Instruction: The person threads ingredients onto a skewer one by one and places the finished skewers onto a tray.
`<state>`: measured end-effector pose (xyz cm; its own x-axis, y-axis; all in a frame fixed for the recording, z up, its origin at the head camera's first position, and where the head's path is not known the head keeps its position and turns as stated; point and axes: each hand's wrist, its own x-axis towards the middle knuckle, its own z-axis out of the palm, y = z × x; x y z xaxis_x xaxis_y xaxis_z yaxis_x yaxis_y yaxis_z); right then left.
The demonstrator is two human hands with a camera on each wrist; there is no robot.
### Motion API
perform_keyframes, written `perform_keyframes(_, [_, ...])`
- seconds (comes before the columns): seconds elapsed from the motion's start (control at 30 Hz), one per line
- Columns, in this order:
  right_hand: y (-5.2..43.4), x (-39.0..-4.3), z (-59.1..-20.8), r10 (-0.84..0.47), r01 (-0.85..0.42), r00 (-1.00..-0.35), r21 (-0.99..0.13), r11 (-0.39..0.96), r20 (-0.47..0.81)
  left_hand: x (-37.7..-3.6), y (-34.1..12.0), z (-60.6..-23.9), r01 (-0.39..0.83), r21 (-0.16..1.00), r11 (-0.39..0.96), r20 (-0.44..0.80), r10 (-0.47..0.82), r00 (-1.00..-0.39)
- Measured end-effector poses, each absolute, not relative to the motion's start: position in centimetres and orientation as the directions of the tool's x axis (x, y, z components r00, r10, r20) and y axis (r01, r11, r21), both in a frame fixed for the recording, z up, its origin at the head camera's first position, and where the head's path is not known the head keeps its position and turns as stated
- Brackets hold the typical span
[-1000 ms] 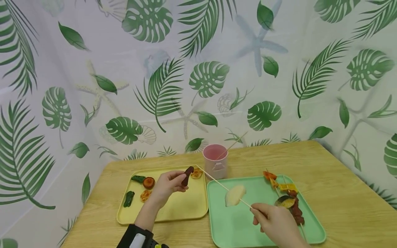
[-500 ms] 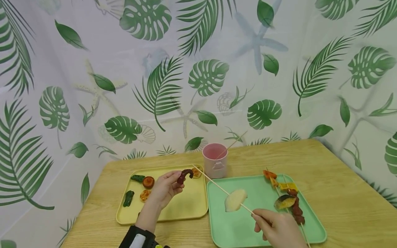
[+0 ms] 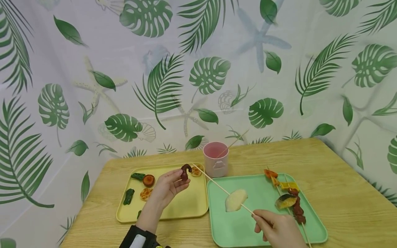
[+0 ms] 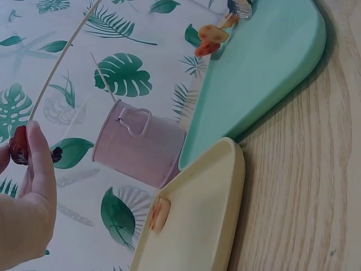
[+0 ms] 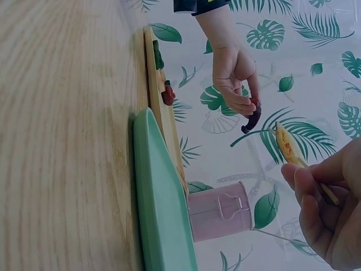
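Observation:
My left hand (image 3: 167,187) pinches a small dark-red curled food piece (image 3: 185,172), like an octopus tentacle, above the yellow tray (image 3: 183,206). In my right hand (image 3: 277,225) is the lower end of a wooden skewer (image 3: 214,181), gripped between thumb and fingers over the green tray (image 3: 227,225). A pale, flat slice (image 3: 236,200) is threaded on the skewer, partway along. The skewer's tip is close to the curled piece; whether they touch I cannot tell. In the right wrist view the slice (image 5: 287,144) shows a browned side.
On the yellow tray lie green peppers (image 3: 128,196), a round brown-orange piece (image 3: 148,180) and browned round slices (image 3: 145,194). Filled skewers (image 3: 297,206) lie on the green tray's right side. Behind the trays stands a pink bucket (image 3: 216,167) with a thin stick in it.
My left hand has turned the dark-red piece, so its curled end now shows, and the fingers have spread a little. The skewer and slice have hardly moved.

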<state>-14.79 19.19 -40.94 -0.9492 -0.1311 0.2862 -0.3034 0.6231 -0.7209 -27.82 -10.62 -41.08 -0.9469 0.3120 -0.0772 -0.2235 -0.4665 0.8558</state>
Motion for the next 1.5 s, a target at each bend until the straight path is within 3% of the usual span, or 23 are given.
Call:
perform_keyframes(0.3, [19.1,-14.6,-41.1,-0.135,-0.267,-0.962,-0.733,0.626,0.236,-27.9,-9.9,-41.3,-0.226,0.845,-0.484,-0.182,0.136,-0.974])
perform_keyframes(0.43, [19.0,-14.5,-41.0,-0.136,-0.248,-0.968,-0.727,0.641,0.210,-27.9,-9.7,-41.4,-0.223,0.827,-0.515,-0.189,0.118,-0.975])
perform_keyframes(0.73, [19.1,-14.5,-41.2,-0.153,-0.235,-0.972,-0.716,0.657,0.179,-27.6,-10.5,-41.7,-0.264,0.843,-0.468,-0.118,0.317,-0.941])
perform_keyframes(1.13, [18.9,-14.2,-41.3,-0.113,-0.332,-0.935,-0.712,0.619,0.337,-27.6,-11.0,-41.9,-0.242,0.828,-0.506,0.012,0.448,-0.894])
perform_keyframes(1.37, [18.6,-14.2,-41.3,-0.086,-0.391,-0.899,-0.696,0.603,0.430,-27.5,-10.8,-41.7,-0.267,0.812,-0.518,-0.003,0.454,-0.891])
perform_keyframes(1.5, [18.7,-14.0,-41.1,-0.103,-0.380,-0.908,-0.694,0.612,0.407,-27.5,-10.6,-41.6,-0.285,0.787,-0.547,-0.049,0.404,-0.913])
